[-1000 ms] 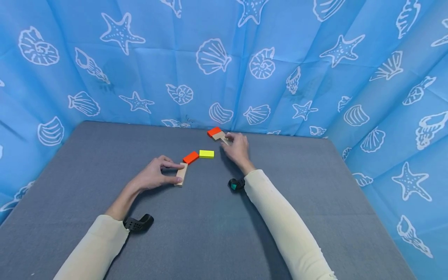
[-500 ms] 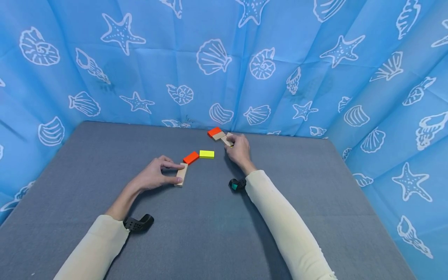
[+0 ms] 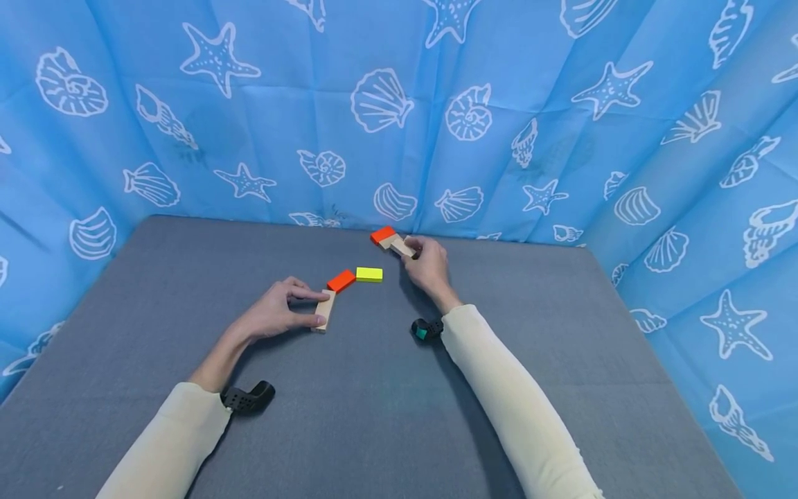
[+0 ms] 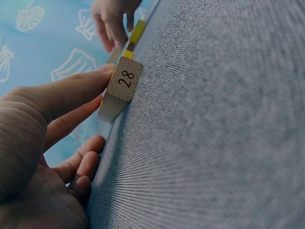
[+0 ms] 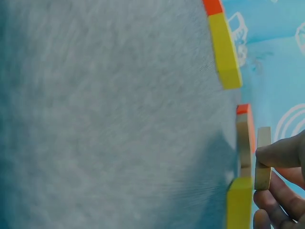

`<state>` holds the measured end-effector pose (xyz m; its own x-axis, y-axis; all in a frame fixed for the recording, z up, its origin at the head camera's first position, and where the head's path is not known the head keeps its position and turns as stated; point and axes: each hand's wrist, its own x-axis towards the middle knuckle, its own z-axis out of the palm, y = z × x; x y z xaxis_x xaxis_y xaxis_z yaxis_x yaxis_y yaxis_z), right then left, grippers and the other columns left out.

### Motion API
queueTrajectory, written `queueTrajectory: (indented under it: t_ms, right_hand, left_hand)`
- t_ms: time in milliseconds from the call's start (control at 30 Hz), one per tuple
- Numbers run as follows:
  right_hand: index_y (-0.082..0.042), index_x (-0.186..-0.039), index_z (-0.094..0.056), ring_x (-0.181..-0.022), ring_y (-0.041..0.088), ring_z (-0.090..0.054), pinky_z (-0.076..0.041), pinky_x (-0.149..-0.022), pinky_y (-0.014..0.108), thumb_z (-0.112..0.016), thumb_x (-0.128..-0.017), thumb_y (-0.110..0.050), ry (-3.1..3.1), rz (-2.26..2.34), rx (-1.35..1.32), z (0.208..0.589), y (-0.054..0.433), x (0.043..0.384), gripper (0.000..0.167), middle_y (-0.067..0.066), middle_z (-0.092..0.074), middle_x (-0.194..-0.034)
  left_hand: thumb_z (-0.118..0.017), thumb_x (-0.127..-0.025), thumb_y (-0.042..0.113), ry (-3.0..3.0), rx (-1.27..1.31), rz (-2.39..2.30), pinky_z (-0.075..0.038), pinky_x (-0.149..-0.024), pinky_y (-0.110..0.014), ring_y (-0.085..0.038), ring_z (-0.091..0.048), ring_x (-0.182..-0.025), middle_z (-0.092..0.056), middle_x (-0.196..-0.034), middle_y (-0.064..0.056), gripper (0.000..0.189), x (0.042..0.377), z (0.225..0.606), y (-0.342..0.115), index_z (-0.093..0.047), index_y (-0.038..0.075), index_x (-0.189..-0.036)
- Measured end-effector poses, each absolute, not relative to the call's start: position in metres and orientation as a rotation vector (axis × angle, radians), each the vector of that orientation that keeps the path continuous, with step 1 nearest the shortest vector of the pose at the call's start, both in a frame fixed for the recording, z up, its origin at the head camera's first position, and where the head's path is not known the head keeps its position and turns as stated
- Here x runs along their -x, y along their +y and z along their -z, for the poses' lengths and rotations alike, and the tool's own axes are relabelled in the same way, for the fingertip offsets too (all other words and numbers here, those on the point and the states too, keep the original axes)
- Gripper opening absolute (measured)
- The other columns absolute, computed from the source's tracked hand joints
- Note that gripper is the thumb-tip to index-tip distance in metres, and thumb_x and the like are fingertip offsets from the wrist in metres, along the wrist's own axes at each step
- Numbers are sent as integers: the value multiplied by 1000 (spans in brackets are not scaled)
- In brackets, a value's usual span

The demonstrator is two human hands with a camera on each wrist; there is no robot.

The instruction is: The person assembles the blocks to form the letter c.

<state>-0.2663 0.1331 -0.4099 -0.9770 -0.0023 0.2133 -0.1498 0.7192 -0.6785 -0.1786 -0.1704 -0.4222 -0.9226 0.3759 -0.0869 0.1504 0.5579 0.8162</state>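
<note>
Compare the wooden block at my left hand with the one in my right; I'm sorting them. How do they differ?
The left hand pinches a numbered wooden block lying flat on the grey table, marked 28. The right hand holds the plain wooden block lifted above other blocks, no number visible. Both are pale, unpainted wood.

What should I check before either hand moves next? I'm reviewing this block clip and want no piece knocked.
1. Left hand pinches the plain block: ok.
2. Block's 28 face readable: ok.
3. Right hand has a grip on the far plain block: ok.
4. That block lifted off the grey mat: cannot tell.
5. Yellow block apart from both hands: ok.
</note>
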Motion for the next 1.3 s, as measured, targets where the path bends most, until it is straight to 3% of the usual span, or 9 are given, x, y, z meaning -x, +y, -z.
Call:
queueTrajectory:
  t_ms: [567,1300]
  right_hand:
    - [-2,-121,-72,-98,26,-63,-50,-88,42,-74,-91,-6,-2848,-1105,-490,405,141,234,30,12,-71,-113]
    - [-4,-118,-73,-92,22,-62,-50,-83,40,-77,-89,-7,-2937,-1036,-532,407,150,221,29,9,-70,-106]
  left_hand:
    - [-86,-83,30,2553,-460,-1302,-40,-87,-46,-35,-49,-113,-54,-125,-16,51,177,423,-170,-72,17,-130]
    - [-86,-83,31,2559,-465,-1290,-40,-87,-47,-35,-50,-112,-54,-124,-17,51,177,423,-170,-72,16,-129]
